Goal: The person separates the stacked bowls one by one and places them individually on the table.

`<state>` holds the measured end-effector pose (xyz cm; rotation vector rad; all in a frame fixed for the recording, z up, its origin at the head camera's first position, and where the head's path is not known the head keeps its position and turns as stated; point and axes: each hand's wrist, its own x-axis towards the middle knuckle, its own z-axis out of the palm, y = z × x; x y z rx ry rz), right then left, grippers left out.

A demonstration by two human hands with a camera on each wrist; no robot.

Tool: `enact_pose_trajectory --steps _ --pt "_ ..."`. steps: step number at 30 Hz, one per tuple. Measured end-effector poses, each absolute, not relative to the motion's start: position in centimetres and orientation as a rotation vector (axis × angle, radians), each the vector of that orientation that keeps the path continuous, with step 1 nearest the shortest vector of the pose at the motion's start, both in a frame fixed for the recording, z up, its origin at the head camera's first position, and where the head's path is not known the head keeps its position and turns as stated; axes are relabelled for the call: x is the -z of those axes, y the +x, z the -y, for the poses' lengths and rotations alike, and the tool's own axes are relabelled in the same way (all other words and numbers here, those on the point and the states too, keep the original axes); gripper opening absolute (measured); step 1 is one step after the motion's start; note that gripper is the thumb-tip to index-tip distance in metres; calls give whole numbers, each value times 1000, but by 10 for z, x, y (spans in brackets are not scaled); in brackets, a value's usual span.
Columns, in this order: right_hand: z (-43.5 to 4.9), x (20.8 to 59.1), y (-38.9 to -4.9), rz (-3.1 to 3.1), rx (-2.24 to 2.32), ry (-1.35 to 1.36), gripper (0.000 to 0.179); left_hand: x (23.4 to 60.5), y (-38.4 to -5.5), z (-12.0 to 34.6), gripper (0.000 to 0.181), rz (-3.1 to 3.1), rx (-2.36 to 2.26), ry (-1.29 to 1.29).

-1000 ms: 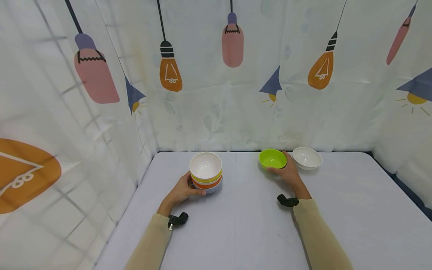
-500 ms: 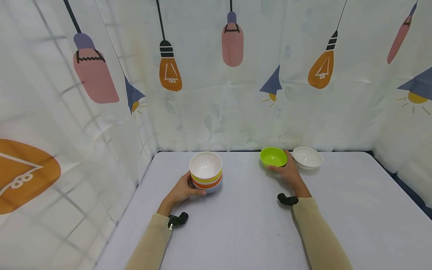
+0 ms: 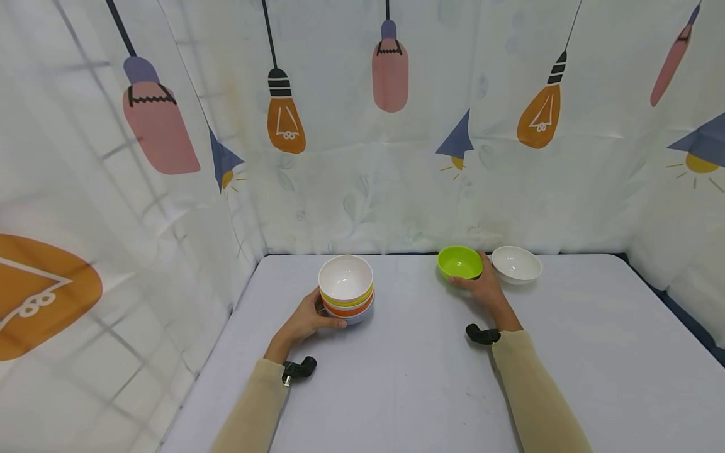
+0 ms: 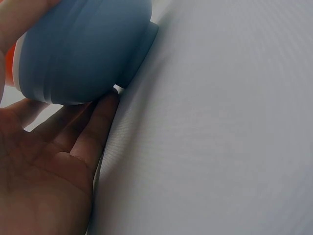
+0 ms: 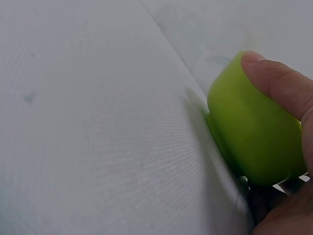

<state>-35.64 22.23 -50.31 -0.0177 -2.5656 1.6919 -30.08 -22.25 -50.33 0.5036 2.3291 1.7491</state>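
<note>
Left of the middle, a stack of bowls [image 3: 347, 283] stands on the table, white on top, yellow and orange rims below, blue at the bottom. My left hand [image 3: 306, 319] grips the stack low on its left side, thumb in front. In the left wrist view the fingers curve round the blue bowl [image 4: 88, 49] close to the cloth. Toward the back right, my right hand [image 3: 483, 288] holds a green bowl [image 3: 459, 262] by its right side. The right wrist view shows the thumb [image 5: 279, 81] on the green wall near the rim; the other fingers are mostly hidden beneath.
A white bowl [image 3: 516, 265] sits just right of my right hand, near the back edge. White cloth covers the table [image 3: 408, 377]. A printed curtain [image 3: 362, 189] rises behind the back edge and along the left side.
The green bowl and my right hand have shifted very slightly back and to the right. The left hand and the stack stay in place.
</note>
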Motion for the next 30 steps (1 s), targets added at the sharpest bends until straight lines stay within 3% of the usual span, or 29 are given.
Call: enact_pose_trajectory --steps 30 --pt "-219 500 -353 2590 -1694 -81 116 502 -300 221 99 -2307 -1771 503"
